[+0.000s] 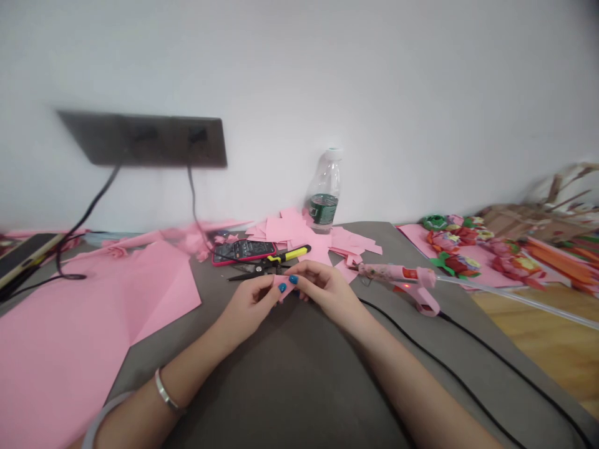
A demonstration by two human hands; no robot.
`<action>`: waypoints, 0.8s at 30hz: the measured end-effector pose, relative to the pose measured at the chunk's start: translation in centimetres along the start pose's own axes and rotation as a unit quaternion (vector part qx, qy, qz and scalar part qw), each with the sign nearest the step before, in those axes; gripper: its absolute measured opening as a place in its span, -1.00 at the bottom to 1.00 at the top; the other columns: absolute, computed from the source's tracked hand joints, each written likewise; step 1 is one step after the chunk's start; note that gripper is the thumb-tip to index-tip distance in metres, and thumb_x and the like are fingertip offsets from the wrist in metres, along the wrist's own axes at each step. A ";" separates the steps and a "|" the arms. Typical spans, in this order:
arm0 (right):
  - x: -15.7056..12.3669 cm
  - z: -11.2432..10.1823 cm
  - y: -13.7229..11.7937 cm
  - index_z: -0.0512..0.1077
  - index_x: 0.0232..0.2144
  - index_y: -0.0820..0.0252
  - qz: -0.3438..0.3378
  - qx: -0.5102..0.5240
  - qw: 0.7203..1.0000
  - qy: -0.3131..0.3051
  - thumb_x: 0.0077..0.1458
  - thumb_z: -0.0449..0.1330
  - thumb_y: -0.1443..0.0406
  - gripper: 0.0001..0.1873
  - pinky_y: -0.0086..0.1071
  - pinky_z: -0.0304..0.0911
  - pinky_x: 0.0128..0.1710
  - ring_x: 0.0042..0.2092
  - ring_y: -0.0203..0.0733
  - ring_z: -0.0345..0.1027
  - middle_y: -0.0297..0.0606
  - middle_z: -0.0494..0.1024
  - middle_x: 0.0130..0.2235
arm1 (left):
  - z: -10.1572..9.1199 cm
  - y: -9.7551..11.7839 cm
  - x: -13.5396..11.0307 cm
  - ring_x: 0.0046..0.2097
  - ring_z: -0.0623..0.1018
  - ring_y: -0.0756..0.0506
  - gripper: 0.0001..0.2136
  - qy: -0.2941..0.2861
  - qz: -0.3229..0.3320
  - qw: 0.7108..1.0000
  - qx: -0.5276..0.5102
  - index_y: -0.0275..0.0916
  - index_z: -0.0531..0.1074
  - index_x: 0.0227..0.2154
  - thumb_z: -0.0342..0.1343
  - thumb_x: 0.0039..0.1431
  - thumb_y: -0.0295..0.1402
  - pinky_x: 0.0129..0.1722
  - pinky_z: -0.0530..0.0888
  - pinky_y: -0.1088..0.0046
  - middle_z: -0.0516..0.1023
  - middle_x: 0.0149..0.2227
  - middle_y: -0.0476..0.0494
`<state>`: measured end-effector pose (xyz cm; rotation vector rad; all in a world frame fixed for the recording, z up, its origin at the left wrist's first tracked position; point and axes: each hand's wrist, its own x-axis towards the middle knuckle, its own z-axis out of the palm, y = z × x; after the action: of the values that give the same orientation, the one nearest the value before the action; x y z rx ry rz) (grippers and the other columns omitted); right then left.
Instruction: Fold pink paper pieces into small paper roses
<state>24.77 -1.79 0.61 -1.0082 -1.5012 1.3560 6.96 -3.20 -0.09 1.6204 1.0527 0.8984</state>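
Note:
A small piece of pink paper (280, 289) is pinched between my two hands over the middle of the grey table. My left hand (255, 305) grips its left side, thumb on top. On the other side my right hand (322, 288) holds it with thumb and fingers, and the two thumbs nearly meet. Just beyond my fingers lie yellow-and-black scissors (271, 262) and a phone in a pink case (244, 251). Cut pink paper pieces (290, 231) are heaped behind them. The fingers partly cover the held paper.
A pink hot glue gun (412, 280) with a glue stick and cord lies at right. A plastic bottle (325, 190) stands against the wall. Large pink sheets (70, 330) cover the left. Paper flowers (461, 246) lie far right. Cords hang from the wall socket panel (154, 140).

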 end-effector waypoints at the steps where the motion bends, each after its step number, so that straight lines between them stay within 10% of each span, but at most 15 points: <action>1: 0.0 0.0 0.0 0.46 -0.42 0.18 -0.004 -0.005 1.000 0.004 -0.01 0.31 0.06 -0.70 -0.43 0.25 -0.49 -0.51 -0.34 0.25 -0.36 0.45 -0.50 | 0.0 -0.1 0.0 -0.52 0.28 0.03 -0.68 0.002 -0.007 1.000 -0.014 -0.26 0.41 -0.50 0.03 0.24 -0.15 -0.55 0.24 0.54 0.30 -0.55 0.03; 10: 0.0 0.1 0.5 0.43 -0.34 0.18 -0.024 -0.041 0.999 0.021 0.06 0.22 0.15 -0.79 -0.41 0.21 -0.49 -0.49 -0.31 0.25 -0.34 0.45 -0.46 | 0.0 -0.1 0.4 -0.36 0.45 -0.02 -0.73 0.043 -0.047 0.986 -0.155 -0.29 0.53 -0.33 0.22 0.08 -0.15 -0.40 0.49 0.52 0.49 -0.38 -0.07; 24: -0.5 0.4 0.3 0.45 -0.25 0.11 -0.236 -0.255 0.937 0.043 0.07 0.22 0.44 -0.82 -0.35 0.27 -0.28 -0.25 -0.19 0.34 -0.25 0.46 -0.25 | 0.0 -1.1 0.5 -0.40 0.46 0.04 -0.74 0.075 -0.073 0.964 -0.246 -0.27 0.52 -0.35 0.29 0.03 -0.17 -0.38 0.50 0.56 0.50 -0.40 -0.02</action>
<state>24.58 -2.32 0.30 -0.9107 -1.9232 0.5866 6.87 -2.55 -1.06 1.0622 0.9425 1.0943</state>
